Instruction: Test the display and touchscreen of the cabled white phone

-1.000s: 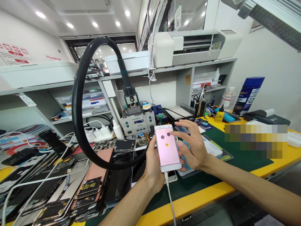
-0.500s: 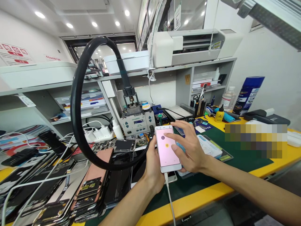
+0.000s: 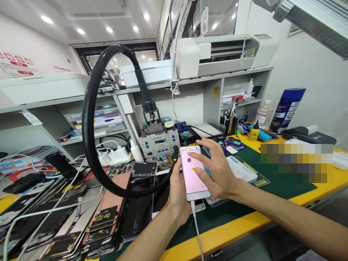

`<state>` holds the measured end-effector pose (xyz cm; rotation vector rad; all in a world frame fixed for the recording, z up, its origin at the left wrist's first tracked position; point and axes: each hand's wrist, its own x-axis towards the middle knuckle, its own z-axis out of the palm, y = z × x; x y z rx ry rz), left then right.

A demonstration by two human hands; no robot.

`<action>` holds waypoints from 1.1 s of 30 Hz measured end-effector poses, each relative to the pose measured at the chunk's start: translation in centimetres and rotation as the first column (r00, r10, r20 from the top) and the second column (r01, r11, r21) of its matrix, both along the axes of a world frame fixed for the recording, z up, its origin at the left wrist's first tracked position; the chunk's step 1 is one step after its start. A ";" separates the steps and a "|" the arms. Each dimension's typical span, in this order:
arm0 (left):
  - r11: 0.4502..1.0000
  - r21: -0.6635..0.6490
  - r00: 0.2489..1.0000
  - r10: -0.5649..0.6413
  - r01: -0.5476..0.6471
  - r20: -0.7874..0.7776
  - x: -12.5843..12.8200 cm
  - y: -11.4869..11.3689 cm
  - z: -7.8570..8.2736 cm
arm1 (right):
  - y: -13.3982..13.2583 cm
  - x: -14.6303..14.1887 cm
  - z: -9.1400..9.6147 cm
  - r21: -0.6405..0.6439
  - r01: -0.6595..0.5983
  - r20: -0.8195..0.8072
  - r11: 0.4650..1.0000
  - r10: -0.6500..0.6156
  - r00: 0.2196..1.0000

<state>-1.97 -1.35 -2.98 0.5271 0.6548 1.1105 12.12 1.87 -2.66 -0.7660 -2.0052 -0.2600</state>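
Note:
A white smartphone (image 3: 191, 179) with a lit pink screen stands upright above the green mat (image 3: 274, 177), and my left hand (image 3: 175, 192) grips it from the left side and behind. A white cable (image 3: 197, 232) hangs from the phone's bottom edge. My right hand (image 3: 217, 170) hovers over the right half of the screen with fingers spread; its forefinger tip rests near the top of the screen and the thumb near a yellow dot in the middle.
A grey hot-air station (image 3: 159, 139) with a thick black looped hose (image 3: 91, 123) stands behind the phone. Stacks of phone screens and boards (image 3: 81, 217) fill the left. Bottles, tools and a blue can (image 3: 288, 108) line the back right. The bench has a yellow edge (image 3: 239, 228).
My right forefinger has slid leftwards across the top of the screen, and the thumb has come onto the screen's middle. The phone and left hand have barely moved.

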 end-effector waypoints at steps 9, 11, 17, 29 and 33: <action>1.000 0.005 1.000 0.006 -0.006 0.005 0.0 0.0 0.1 | 0.0 -0.3 0.0 -0.015 0.037 0.049 0.999 -0.036 0.998; 1.000 0.012 1.000 0.001 -0.001 0.011 -0.1 0.0 0.1 | -0.1 -0.4 0.2 -0.011 0.039 0.066 0.999 -0.038 0.997; 0.999 0.020 0.998 0.042 -0.043 0.038 0.2 0.0 0.4 | -0.3 -0.5 0.4 -0.014 0.018 0.117 1.000 -0.016 0.993; 0.998 0.046 0.999 0.037 -0.039 0.027 0.1 -0.1 0.6 | -0.3 -0.5 0.3 -0.021 0.002 0.166 1.000 0.002 0.986; 0.998 0.026 0.999 0.052 -0.053 0.014 0.2 -0.2 0.8 | -0.4 -0.5 0.4 -0.024 0.005 0.180 1.000 0.000 0.984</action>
